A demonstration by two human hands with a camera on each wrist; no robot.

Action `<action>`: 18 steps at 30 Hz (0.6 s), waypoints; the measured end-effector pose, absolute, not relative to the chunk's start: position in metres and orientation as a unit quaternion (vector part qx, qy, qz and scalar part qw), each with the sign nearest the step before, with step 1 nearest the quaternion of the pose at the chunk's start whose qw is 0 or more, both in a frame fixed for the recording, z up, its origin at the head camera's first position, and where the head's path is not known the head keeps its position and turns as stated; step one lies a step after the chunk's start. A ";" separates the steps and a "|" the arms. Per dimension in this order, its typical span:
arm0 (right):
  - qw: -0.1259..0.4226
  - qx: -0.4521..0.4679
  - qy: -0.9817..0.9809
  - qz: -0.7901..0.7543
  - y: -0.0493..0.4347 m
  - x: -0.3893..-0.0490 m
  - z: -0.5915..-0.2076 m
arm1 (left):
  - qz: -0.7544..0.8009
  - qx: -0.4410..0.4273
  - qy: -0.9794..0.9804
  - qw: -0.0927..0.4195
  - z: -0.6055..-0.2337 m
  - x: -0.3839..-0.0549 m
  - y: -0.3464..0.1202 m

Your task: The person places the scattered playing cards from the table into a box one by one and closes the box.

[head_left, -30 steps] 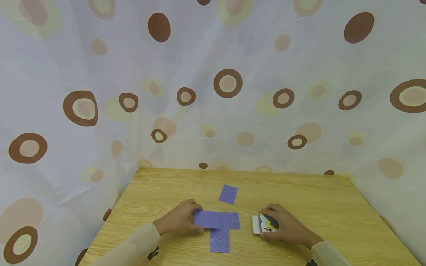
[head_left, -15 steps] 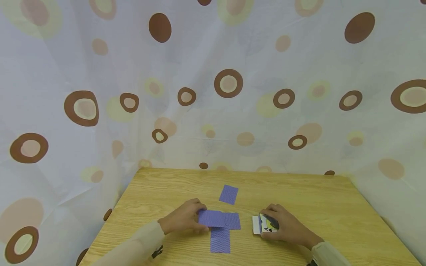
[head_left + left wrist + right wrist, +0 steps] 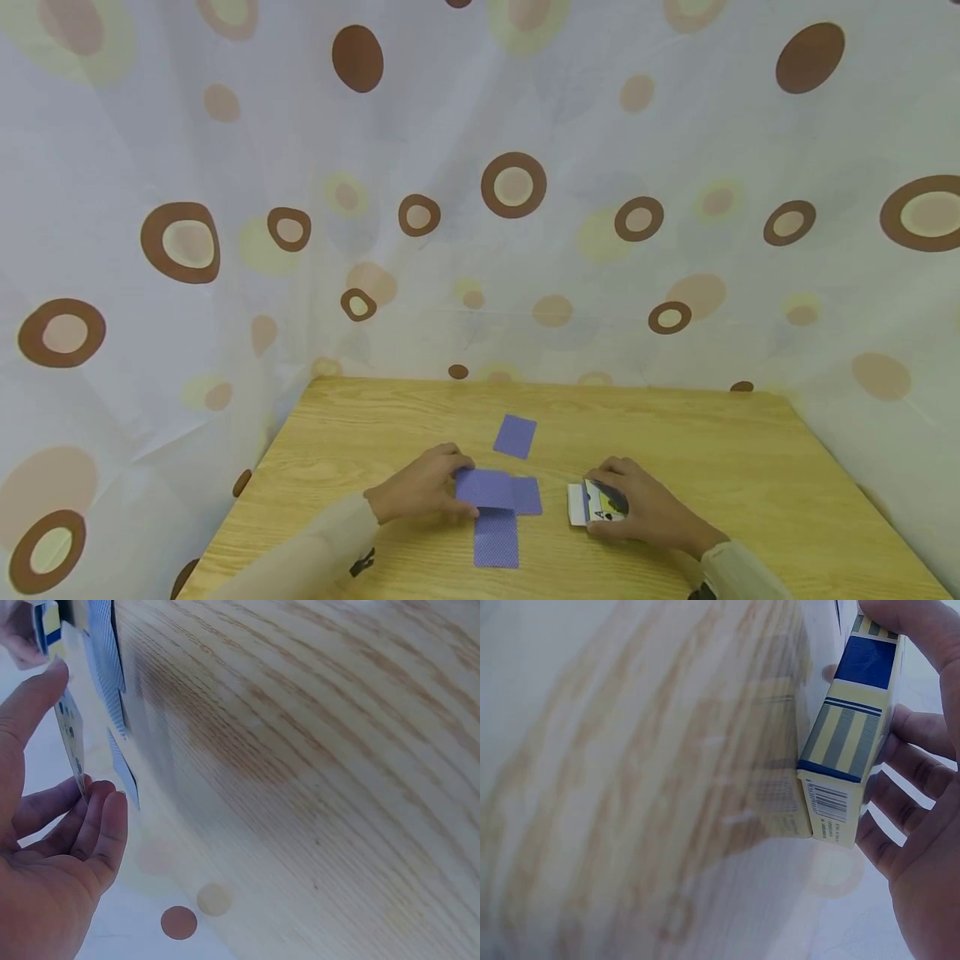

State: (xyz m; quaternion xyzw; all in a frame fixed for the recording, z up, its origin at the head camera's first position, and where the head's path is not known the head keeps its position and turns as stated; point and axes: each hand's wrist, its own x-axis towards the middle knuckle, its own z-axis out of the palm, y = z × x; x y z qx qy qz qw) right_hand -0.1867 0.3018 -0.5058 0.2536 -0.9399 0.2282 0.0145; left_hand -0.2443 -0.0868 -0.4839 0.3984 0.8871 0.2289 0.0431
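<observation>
Left hand (image 3: 423,490) has a card (image 3: 483,489) in a light pinch, fingertips at its far edge, thumb at its near edge, both by the left end, a gap as wide as the card between them. And the right hand (image 3: 648,510) is wrapped over the box (image 3: 609,505), thumb at the near side, fingers round the far side, a firm-looking hold. Here's the line that matters: the card lies straight left of the box, long axis running sideways, its free short end pointed at the box. Left hand is the nearer by far, right on it; the right hand sits beyond the box, well apart. The box's white flap (image 3: 577,505) faces back toward the card. The wrist view catches the card clear of the table (image 3: 675,433), pips on its underside! Below it and left of the box, a sideways card (image 3: 528,497) peeks out, then a lengthwise card (image 3: 497,542) nearer the person. Left of the box and beyond, a lone card (image 3: 515,437) lies slightly turned. Spotted cloth (image 3: 450,108) hangs behind.
</observation>
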 end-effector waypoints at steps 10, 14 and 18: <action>0.012 0.250 -0.941 0.227 0.301 -0.186 -0.505 | 0.223 0.395 0.890 0.050 -0.486 -0.246 -0.078; 0.009 0.249 -0.941 0.228 0.301 -0.186 -0.504 | 0.223 0.393 0.890 0.054 -0.485 -0.246 -0.074; 0.007 0.252 -0.940 0.229 0.301 -0.187 -0.504 | 0.222 0.397 0.889 0.051 -0.483 -0.244 -0.070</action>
